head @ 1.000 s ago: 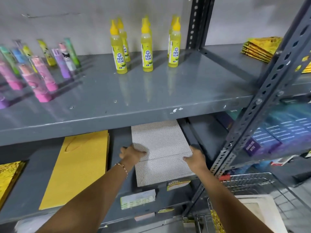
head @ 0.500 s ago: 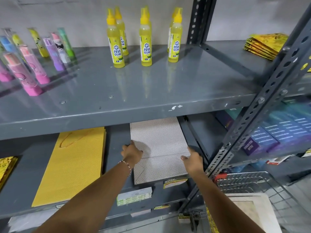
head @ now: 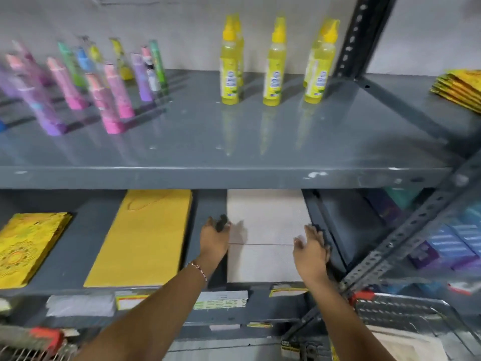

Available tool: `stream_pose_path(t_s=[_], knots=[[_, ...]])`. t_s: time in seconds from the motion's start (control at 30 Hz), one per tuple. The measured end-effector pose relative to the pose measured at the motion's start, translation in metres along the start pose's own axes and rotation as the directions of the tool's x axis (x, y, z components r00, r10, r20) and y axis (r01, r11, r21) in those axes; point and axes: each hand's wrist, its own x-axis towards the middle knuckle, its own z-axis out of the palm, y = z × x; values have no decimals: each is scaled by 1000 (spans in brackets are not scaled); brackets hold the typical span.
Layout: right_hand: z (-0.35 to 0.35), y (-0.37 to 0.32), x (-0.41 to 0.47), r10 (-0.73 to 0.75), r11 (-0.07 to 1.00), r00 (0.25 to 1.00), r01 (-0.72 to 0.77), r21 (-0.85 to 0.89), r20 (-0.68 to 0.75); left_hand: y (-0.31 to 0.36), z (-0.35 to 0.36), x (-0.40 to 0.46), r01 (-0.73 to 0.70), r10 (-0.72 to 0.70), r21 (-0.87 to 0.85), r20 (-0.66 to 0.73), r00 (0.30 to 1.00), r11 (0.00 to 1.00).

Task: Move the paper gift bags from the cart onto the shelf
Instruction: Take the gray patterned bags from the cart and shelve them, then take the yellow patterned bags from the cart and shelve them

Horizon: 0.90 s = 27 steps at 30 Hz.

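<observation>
A white dotted paper gift bag [head: 265,230] lies flat on the lower grey shelf [head: 205,204], its far end hidden under the upper shelf. My left hand [head: 214,238] rests at the bag's left edge, fingers curled against it. At the bag's right edge is my right hand [head: 311,250], fingers spread. Neither hand grips the bag. A plain yellow gift bag [head: 141,238] lies flat to the left, and a patterned yellow bag [head: 28,246] further left. The wire cart [head: 400,312] sits at the lower right, something pale [head: 406,345] inside it.
The upper shelf [head: 234,142] carries several yellow glue bottles [head: 276,71] and several pastel tubes [head: 112,100]. A slotted steel upright [head: 406,238] crosses on the right. Yellow packets [head: 458,87] are stacked at far right. Price labels [head: 221,299] line the shelf's front edge. Purple boxes [head: 447,246] sit behind the upright.
The white bag has slid deeper and straightened on the lower shelf. Both hands have loosened from its edges. The view has shifted left and blurred.
</observation>
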Motion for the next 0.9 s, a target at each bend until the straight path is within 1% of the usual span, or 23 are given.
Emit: stream_pose_path(t_s=[0.03,0.07,0.1,0.13,0.17,0.23,0.3,0.33,0.37,0.4,0.43,0.5,0.53,0.57,0.6,0.67,0.7,0.77,0.8,0.83,0.87,0.9], knots=[[4,-15,-6,-64,993,998,65,103,-8,-1,-19,-8,36,-34,-211,14,999,977],[8,-31,-16,-130,968,992,125,219,6,-5,-43,-19,59,-54,-385,23,998,921],[14,-50,-28,-173,935,984,152,320,41,-10,-70,-30,61,-65,-510,9,998,858],[21,-70,-40,-204,909,975,155,387,90,-20,-100,-41,63,-76,-583,3,997,810],[24,-82,-50,-225,891,967,155,427,119,-28,-120,-51,78,-92,-622,8,996,779],[49,-118,-77,-345,850,915,208,485,211,-57,-182,-76,44,-144,-696,-85,986,717],[88,-162,-115,-466,812,819,247,529,334,-95,-253,-107,-51,-222,-744,-264,939,666],[100,-174,-127,-499,799,785,253,546,366,-106,-275,-118,-76,-255,-747,-319,913,661],[124,-195,-154,-545,782,721,254,569,428,-132,-312,-138,-107,-306,-746,-393,867,657],[139,-207,-170,-575,768,672,245,592,467,-148,-333,-153,-100,-344,-744,-418,840,660],[157,-223,-194,-596,768,605,236,596,528,-169,-359,-172,-92,-410,-753,-451,793,651],[198,-252,-252,-638,758,455,232,609,621,-222,-409,-213,-48,-510,-727,-525,681,685],[211,-261,-269,-646,757,407,233,611,646,-242,-423,-224,-5,-539,-705,-546,641,709],[230,-275,-301,-657,753,344,253,607,671,-268,-442,-239,23,-602,-729,-546,583,684],[253,-286,-330,-667,745,283,265,612,690,-296,-458,-250,14,-655,-766,-539,530,642],[288,-300,-374,-660,746,189,277,606,727,-331,-477,-258,1,-755,-852,-463,465,524],[311,-307,-399,-633,762,140,289,580,762,-351,-488,-260,7,-795,-887,-410,447,462],[359,-313,-437,-558,794,40,315,520,829,-387,-502,-254,13,-848,-929,-332,414,370],[378,-315,-449,-514,811,8,329,483,858,-405,-503,-249,20,-870,-942,-300,391,334],[402,-314,-462,-468,816,-22,373,441,884,-424,-504,-242,39,-893,-956,-256,371,290],[418,-315,-469,-427,809,-51,423,407,903,-439,-502,-234,61,-902,-961,-231,364,271],[442,-312,-476,-382,790,-67,495,363,922,-454,-500,-223,80,-911,-971,-182,370,226]])
